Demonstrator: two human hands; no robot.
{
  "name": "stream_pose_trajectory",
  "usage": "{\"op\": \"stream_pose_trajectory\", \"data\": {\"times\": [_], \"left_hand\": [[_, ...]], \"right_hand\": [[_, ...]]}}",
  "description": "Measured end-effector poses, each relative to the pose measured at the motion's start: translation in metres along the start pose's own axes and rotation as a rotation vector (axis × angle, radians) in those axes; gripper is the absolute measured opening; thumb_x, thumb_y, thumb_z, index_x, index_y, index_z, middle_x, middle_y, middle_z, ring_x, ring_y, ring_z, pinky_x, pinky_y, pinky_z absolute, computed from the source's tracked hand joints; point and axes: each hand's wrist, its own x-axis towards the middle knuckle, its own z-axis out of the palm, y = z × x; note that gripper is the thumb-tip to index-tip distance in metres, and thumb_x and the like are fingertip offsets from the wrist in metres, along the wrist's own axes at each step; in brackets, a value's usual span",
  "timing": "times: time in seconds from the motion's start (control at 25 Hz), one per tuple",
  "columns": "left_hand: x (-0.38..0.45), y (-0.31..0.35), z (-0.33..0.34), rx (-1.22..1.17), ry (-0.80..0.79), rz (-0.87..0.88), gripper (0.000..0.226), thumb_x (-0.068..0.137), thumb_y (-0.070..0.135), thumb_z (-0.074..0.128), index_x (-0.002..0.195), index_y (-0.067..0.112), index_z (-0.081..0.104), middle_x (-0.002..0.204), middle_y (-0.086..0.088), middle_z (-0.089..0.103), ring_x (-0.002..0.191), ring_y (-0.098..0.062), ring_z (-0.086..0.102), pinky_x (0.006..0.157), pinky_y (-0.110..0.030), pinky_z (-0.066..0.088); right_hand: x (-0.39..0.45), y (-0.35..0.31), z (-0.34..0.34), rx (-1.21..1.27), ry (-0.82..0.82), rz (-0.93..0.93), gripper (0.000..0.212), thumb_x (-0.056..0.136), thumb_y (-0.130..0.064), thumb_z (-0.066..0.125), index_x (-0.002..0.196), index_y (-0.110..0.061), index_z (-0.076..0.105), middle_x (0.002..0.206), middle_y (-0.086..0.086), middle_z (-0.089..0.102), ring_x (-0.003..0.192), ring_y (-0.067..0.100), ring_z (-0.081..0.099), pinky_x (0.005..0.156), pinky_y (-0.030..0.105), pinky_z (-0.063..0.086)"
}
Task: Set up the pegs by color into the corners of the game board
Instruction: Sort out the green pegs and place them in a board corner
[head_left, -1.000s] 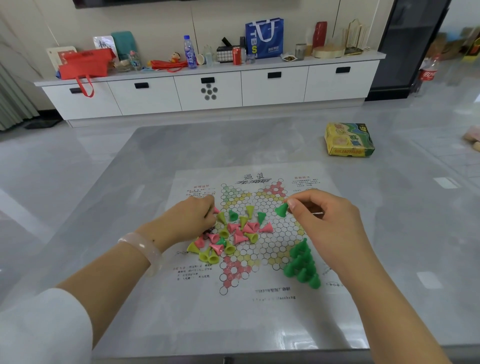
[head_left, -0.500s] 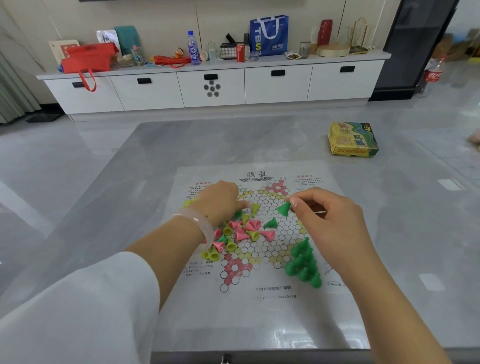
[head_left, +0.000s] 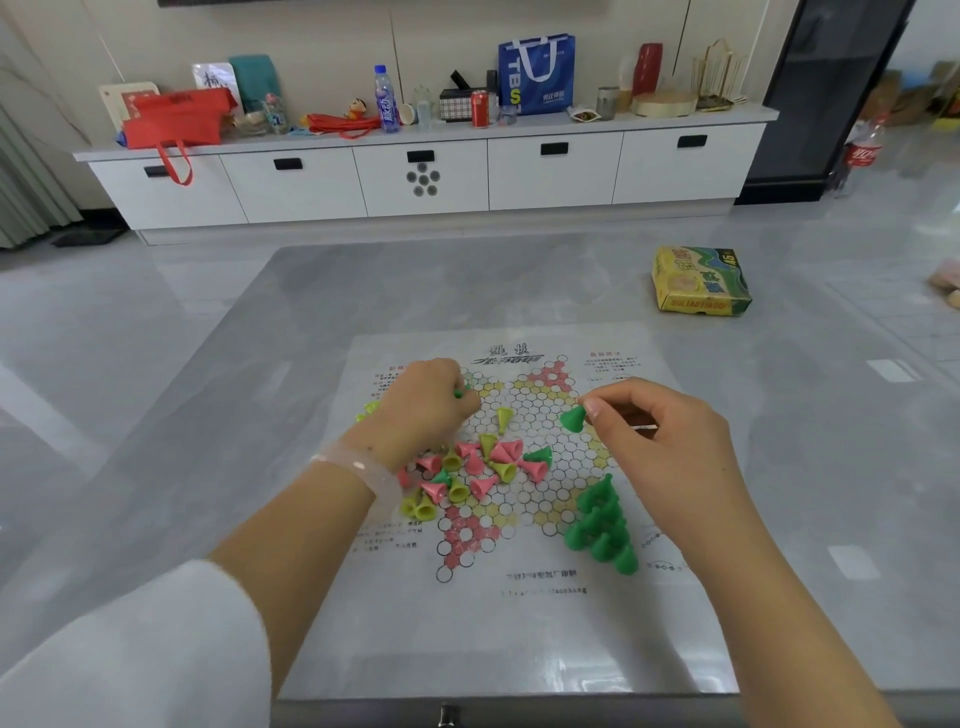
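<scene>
Your right hand (head_left: 670, 457) hovers over the right side of the game board (head_left: 519, 613), its thumb and forefinger pinched together on a single green peg (head_left: 573, 419), which is lifted off the paper and tilted with its wide base toward the left. Your left hand (head_left: 421, 410) sits over the upper left part of the board with its fingers curled in; a bit of green shows at the fingertips, so they seem to be clamped on a small green piece (head_left: 458, 393), though most of it is hidden by the hand. Between your hands, in the middle of the star, lies a loose heap of mixed pegs (head_left: 478, 470), pink, yellow and a couple of green ones, most tipped on their sides and touching one another. One yellow peg (head_left: 503, 418) lies apart from the heap, just above it. A group of green pegs (head_left: 602, 525) stands packed together in the lower right corner of the star (they overlap too much to count). A few yellow pegs (head_left: 368, 410) peek out at the left corner, partly behind your left wrist, which wears a pale bracelet (head_left: 358, 467). The board is a thin printed sheet lying flat on the grey table (head_left: 363, 291), and a yellow and green box (head_left: 701, 280) rests well apart from it near the table's far right side.
</scene>
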Motion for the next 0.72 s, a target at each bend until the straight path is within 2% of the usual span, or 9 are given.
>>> {"op": "stream_pose_trajectory", "data": {"times": [0.12,0.2,0.36,0.52,0.6,0.72], "left_hand": [[-0.039,-0.006,-0.007,-0.663,0.062,-0.09,0.022,0.094,0.022,0.043,0.08,0.009,0.054,0.055,0.004,0.055,0.043,-0.009,0.04,0.044,-0.021,0.033],[-0.064,-0.013,-0.004,-0.92,0.004,-0.159,0.021,0.095,0.02,0.041,0.086,0.006,0.053,0.052,0.007,0.059,0.039,-0.005,0.039,0.04,-0.018,0.032],[-0.079,-0.023,0.005,-1.13,-0.049,-0.255,0.017,0.094,0.016,0.046,0.079,0.009,0.051,0.073,-0.004,0.061,0.038,-0.005,0.039,0.037,-0.013,0.033],[-0.074,-0.02,0.003,-1.198,-0.091,-0.213,0.018,0.088,0.024,0.054,0.077,0.01,0.053,0.059,0.001,0.051,0.04,-0.005,0.039,0.037,-0.014,0.031],[-0.073,-0.017,0.003,-1.247,-0.123,-0.216,0.021,0.088,0.026,0.054,0.073,0.011,0.051,0.057,0.001,0.049,0.041,-0.006,0.039,0.037,-0.014,0.031],[-0.074,-0.014,0.004,-1.394,-0.166,-0.233,0.018,0.09,0.024,0.051,0.078,0.01,0.05,0.057,0.0,0.05,0.041,-0.006,0.04,0.034,-0.013,0.031]], "right_hand": [[0.001,0.002,0.0,0.011,0.024,0.035,0.019,0.083,-0.019,0.061,0.074,-0.035,0.063,0.073,-0.019,0.064,0.071,-0.011,0.056,0.063,0.007,0.043],[0.002,0.003,0.0,0.045,0.041,0.077,0.017,0.083,-0.018,0.062,0.076,-0.033,0.065,0.075,-0.016,0.065,0.07,-0.006,0.058,0.067,0.013,0.043],[0.0,0.009,-0.001,0.066,0.042,0.15,0.015,0.082,-0.015,0.063,0.078,-0.028,0.066,0.078,-0.012,0.066,0.074,0.0,0.059,0.069,0.015,0.043],[0.0,0.016,-0.002,0.026,0.011,0.203,0.017,0.082,-0.012,0.063,0.076,-0.028,0.067,0.077,-0.012,0.067,0.065,-0.007,0.058,0.058,0.006,0.044],[0.001,0.019,0.0,-0.016,-0.012,0.208,0.019,0.082,-0.011,0.063,0.076,-0.028,0.067,0.079,-0.012,0.067,0.068,-0.006,0.06,0.057,0.002,0.044],[0.001,0.02,0.002,-0.132,-0.087,0.189,0.016,0.082,-0.012,0.062,0.078,-0.027,0.068,0.083,-0.014,0.066,0.076,-0.003,0.058,0.06,0.005,0.043]]}}
